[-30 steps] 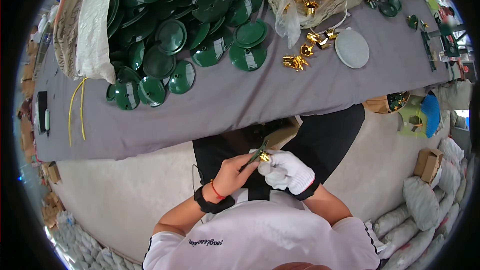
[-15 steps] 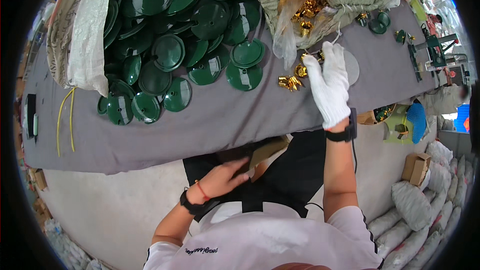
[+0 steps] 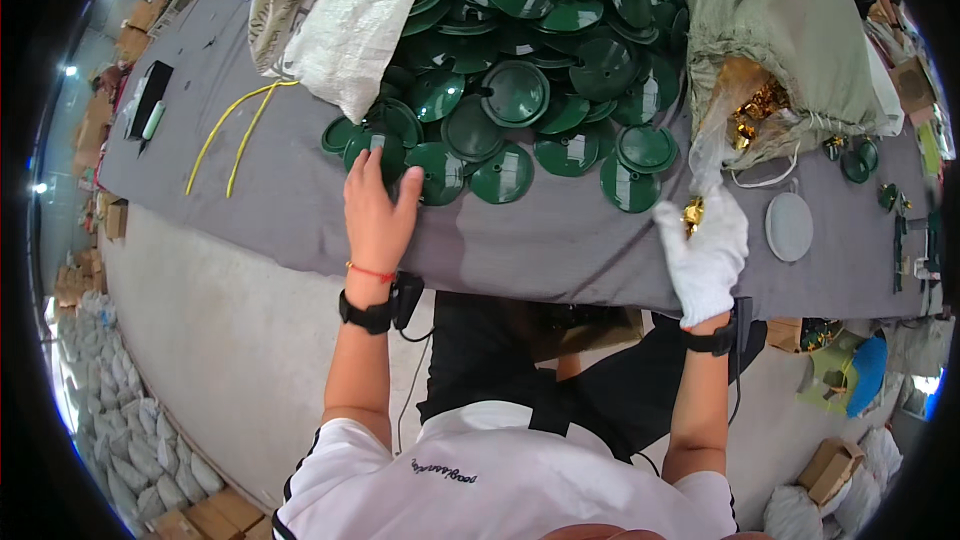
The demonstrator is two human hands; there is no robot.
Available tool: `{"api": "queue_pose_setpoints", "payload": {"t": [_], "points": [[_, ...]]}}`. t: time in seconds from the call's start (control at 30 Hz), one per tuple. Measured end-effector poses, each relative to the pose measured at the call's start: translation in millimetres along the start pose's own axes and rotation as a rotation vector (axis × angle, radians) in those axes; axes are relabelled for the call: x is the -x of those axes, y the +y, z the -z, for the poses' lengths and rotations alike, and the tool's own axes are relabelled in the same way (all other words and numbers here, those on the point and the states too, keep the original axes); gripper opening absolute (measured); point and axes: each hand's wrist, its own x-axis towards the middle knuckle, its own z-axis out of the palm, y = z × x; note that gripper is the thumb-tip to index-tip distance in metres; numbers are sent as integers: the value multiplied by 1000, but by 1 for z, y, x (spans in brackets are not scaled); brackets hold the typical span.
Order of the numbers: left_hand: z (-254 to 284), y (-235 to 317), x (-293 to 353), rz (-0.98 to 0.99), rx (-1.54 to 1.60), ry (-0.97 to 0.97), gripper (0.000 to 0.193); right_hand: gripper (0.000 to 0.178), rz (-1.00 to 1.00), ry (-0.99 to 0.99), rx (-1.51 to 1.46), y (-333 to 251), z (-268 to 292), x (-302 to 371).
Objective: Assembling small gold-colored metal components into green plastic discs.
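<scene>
The round dark-green plastic lid (image 3: 378, 143) at the near left edge of the lid heap lies flat on the grey-covered bench (image 3: 540, 240), directly under your bare left hand (image 3: 378, 208), whose fingers (image 3: 372, 162) rest spread on it. Being round, it has no long axis. Right of the heap, your white-gloved right hand (image 3: 706, 252) pinches a small gold metal fitting (image 3: 692, 212).

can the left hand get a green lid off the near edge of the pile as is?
Probably yes. The left hand already lies on a green lid at the pile's near edge, fingers spread over it, nothing between them. The white sack lies further back, off that edge.
</scene>
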Motion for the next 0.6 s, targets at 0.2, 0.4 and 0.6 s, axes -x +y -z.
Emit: {"api": "queue_pose_setpoints", "payload": {"t": [0.2, 0.4, 0.6], "points": [[-20, -28, -18, 175, -107, 127, 79, 72, 89, -77, 74, -21, 2, -3], [-4, -24, -5, 76, -8, 196, 76, 84, -35, -113, 178, -8, 4, 9], [0, -26, 10, 132, 371, 287, 48, 71, 74, -42, 91, 13, 0, 28]]}}
